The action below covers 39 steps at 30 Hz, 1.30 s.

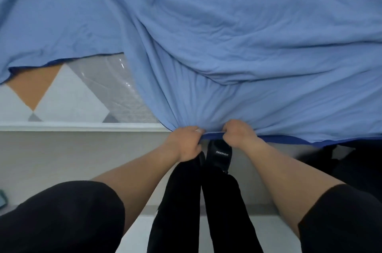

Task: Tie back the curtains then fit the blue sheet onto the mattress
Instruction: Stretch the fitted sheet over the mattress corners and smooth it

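Head view looks straight down. The left hand point(186, 141) and right hand point(237, 133) sit just beside each other on the near hem point(289, 138) of the blue sheet point(227, 46). The fingers point(197, 129) are curled tight round bunched fabric, so pleats fan up from that one spot. The sheet's rumpled over the mattress point(82, 95), whose patterned left corner is bare. My guess is the close grip is for dragging the edge down over the side.

Wrinkled blue sheet point(227, 35) spread over mattress point(72, 95), near-left corner uncovered
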Available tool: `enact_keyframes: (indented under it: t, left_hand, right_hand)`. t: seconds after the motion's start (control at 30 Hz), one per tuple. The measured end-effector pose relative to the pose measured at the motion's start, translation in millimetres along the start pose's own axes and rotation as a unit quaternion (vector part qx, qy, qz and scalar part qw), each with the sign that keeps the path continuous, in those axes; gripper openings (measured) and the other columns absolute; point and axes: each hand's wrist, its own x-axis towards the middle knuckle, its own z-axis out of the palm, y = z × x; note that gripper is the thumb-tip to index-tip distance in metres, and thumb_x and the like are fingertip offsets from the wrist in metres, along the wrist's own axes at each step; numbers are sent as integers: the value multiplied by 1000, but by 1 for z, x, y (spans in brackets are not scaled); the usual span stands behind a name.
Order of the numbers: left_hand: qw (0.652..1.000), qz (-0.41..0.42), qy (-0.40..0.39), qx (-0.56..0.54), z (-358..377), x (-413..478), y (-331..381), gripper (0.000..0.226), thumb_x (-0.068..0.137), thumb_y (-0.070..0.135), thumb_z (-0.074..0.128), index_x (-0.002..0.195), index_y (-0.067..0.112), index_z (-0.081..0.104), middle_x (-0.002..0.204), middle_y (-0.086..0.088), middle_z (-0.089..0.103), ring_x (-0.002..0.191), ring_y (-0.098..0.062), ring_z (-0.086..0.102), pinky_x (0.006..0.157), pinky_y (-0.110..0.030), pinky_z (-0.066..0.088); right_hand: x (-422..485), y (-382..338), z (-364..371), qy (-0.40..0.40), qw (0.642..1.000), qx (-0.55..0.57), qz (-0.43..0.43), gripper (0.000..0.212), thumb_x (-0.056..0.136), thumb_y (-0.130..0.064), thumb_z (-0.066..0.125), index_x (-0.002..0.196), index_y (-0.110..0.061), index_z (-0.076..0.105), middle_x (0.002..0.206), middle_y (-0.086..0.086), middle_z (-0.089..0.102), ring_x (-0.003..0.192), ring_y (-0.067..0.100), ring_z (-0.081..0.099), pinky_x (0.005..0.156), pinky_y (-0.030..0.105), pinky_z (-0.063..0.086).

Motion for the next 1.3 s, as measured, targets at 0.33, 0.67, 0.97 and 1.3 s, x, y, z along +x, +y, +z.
enact_keyframes:
  t: [0.33,0.67,0.97,1.3]
  left_hand:
    - [961,-135,236,-41,-87,-87,-86,39,82,-3,51,111,13,71,115,-3,64,105,-28,59,87,-37,50]
    - [929,-69,321,172,-159,-29,-250,39,84,12,49,122,16,59,134,-7,56,119,-30,53,89,-42,42]
    - [966,-35,182,182,-198,-20,-277,32,85,8,48,112,17,65,100,-12,63,95,-37,62,74,-42,46]
    - [933,-126,-156,298,-158,-176,-357,23,90,18,47,105,22,65,108,4,68,101,-20,66,83,-33,44]
  right_hand:
    - [-75,-77,-35,54,997,-35,-33,16,92,-21,45,99,-16,59,108,3,65,99,26,61,73,30,40]
    - [19,-234,8,237,964,-85,-86,48,83,-18,59,130,-12,48,117,14,49,111,37,46,82,43,48]
    - [40,-260,3,213,975,65,-8,16,89,-6,50,100,-9,60,88,10,60,91,36,62,68,33,42]
    - [-15,-273,-3,-67,995,-72,-10,28,81,-9,49,103,-14,66,113,11,67,103,31,62,84,32,51]
